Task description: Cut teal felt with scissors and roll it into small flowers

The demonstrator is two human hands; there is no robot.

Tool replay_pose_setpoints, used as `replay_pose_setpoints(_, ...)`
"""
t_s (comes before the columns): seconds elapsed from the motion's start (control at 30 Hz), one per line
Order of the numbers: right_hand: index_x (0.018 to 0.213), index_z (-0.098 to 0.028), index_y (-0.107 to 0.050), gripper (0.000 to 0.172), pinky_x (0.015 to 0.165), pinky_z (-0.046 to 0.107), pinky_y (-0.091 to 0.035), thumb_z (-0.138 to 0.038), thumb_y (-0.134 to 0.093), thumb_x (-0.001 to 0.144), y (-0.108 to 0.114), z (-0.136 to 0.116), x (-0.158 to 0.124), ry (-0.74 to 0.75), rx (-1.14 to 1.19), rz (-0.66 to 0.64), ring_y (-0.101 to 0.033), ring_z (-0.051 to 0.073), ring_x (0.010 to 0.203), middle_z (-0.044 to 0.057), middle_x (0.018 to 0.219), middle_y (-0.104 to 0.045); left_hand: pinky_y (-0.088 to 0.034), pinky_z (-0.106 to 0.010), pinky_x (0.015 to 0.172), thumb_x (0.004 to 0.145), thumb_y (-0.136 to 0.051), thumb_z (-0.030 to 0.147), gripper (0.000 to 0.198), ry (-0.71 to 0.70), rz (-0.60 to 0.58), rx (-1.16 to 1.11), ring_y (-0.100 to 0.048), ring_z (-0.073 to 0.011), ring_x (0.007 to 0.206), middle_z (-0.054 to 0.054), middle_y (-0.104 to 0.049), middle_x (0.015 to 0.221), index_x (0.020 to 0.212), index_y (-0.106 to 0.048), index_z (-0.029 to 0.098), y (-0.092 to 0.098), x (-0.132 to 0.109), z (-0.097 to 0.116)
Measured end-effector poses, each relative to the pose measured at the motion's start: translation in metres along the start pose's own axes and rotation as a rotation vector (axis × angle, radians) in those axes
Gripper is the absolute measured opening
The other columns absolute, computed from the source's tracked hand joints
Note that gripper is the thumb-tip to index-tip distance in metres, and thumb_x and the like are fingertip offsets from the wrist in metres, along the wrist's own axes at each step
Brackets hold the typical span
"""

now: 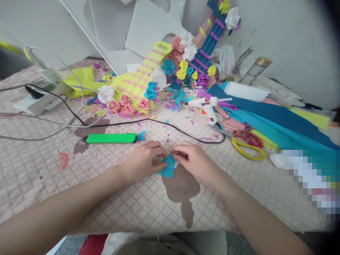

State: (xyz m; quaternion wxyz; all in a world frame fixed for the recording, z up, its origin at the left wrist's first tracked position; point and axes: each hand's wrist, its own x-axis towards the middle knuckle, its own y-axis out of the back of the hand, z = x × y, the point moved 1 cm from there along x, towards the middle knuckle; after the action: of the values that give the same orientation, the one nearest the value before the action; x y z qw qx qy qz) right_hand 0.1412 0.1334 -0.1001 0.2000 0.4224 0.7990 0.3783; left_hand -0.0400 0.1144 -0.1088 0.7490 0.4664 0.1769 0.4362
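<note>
Low over the table's front half, my left hand (145, 159) pinches a small piece of turquoise crepe paper (168, 170) by its left side, thumb and fingers closed. My right hand (193, 159) comes at the same piece from the right, fingertips pressed together at its upper right corner. The paper hangs as a small square between the two hands, just above a brown stain on the quilted cloth. A green utility knife (111, 138) lies left of the hands, with a scrap of blue paper (141, 135) by its end.
Behind a black cord (127, 123) stand a yellow paper guitar (140, 76) and a blue one (209, 44), both with paper flowers. A white glue gun (207, 106), yellow-and-red-handled scissors (248, 150) and blue crepe sheets (278, 117) lie right. A power strip (39, 101) sits left.
</note>
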Motion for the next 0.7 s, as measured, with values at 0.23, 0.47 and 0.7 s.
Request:
replay_pose_setpoints(0.23, 0.082, -0.017, -0.064, 0.014, 0.067, 0.025, -0.043, -0.008, -0.062, 0.073, -0.0041, 0.0015, 0.0008, -0.023, -0.009, 0.03, -0.056, 0.012, 0.072, 0.002, 0.082, -0.062, -0.045, -0.03, 0.07, 0.082, -0.052, 0.022, 0.011, 0.016, 0.051, -0.008, -0.056, -0.0167, 0.079, -0.003, -0.059, 0.08, 0.084, -0.062, 0.017, -0.0013, 0.0015, 0.0012)
replay_pose_setpoints(0.47, 0.081, -0.017, -0.063, 0.013, 0.067, 0.026, -0.043, -0.007, -0.062, 0.073, -0.0062, 0.001, 0.0007, -0.01, -0.021, 0.028, -0.056, 0.012, 0.073, 0.002, 0.083, -0.061, -0.046, -0.033, 0.074, 0.078, -0.056, 0.021, 0.011, 0.059, 0.069, 0.008, -0.056, -0.0184, 0.081, -0.004, -0.06, 0.081, 0.087, -0.061, 0.017, -0.0048, 0.0024, 0.002)
replay_pose_setpoints(0.7, 0.08, -0.017, -0.062, 0.014, 0.064, 0.024, -0.042, -0.007, -0.063, 0.071, -0.0066, 0.0017, 0.0022, -0.012, -0.019, 0.032, -0.054, 0.011, 0.07, 0.001, 0.079, -0.061, -0.045, -0.032, 0.075, 0.078, -0.056, 0.021, 0.011, 0.077, 0.051, -0.008, -0.056, -0.0184, 0.083, -0.004, -0.061, 0.084, 0.087, -0.061, 0.018, -0.0045, 0.0021, 0.002)
